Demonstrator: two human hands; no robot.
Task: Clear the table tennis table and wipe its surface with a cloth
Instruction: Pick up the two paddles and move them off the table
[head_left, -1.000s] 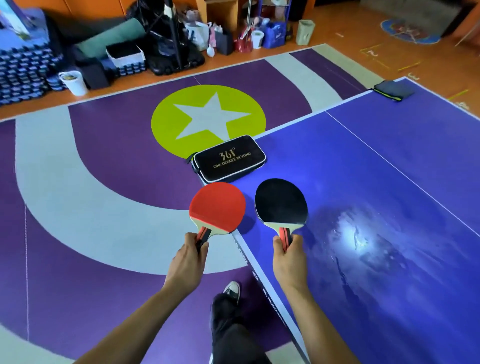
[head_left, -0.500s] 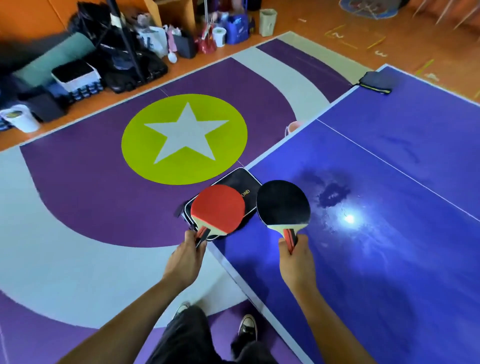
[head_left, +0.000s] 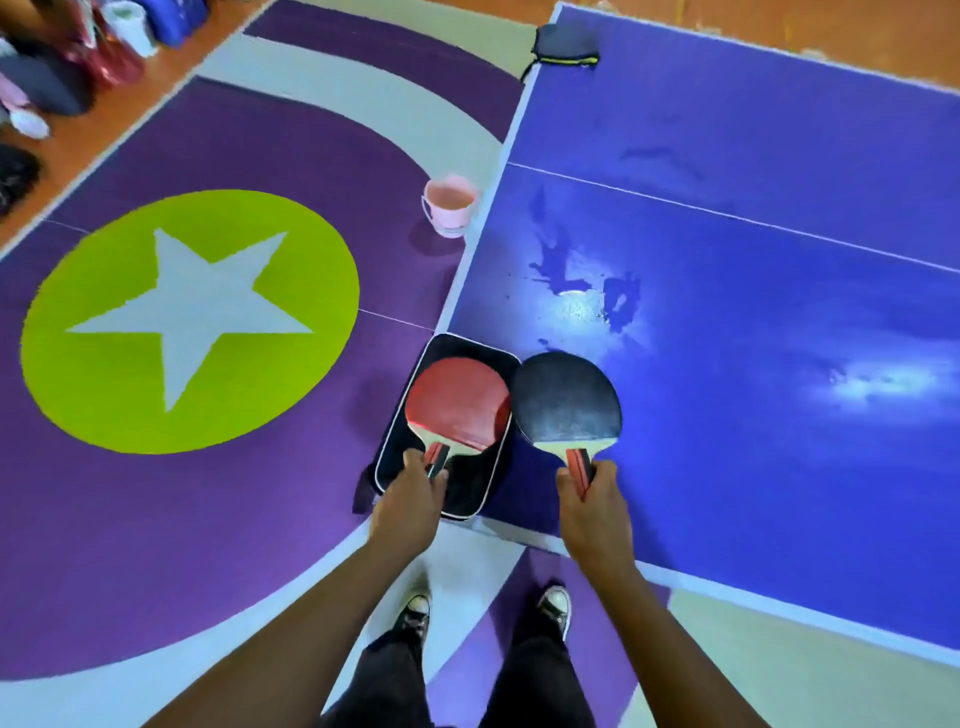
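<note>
My left hand (head_left: 410, 501) grips the handle of a red-faced paddle (head_left: 457, 405), held over a black paddle case (head_left: 470, 488) that lies on the near left corner of the blue table (head_left: 753, 322). My right hand (head_left: 592, 501) grips the handle of a black-faced paddle (head_left: 566, 397), just right of the red one and over the table. The two blades almost touch. A dark cloth with a yellow edge (head_left: 563, 47) lies at the table's far left corner. Wet patches and glare mark the table top past the paddles.
A pink bucket (head_left: 449, 205) stands on the floor against the table's left edge. The floor mat is purple and grey with a green circle and star (head_left: 189, 319). Bags and containers (head_left: 62, 62) crowd the far left. My shoes (head_left: 415, 613) stand at the table corner.
The view has swung right and closer to the table corner. The red paddle now hangs squarely over the case and the black paddle sits close beside it. The pink bucket has come into view.
</note>
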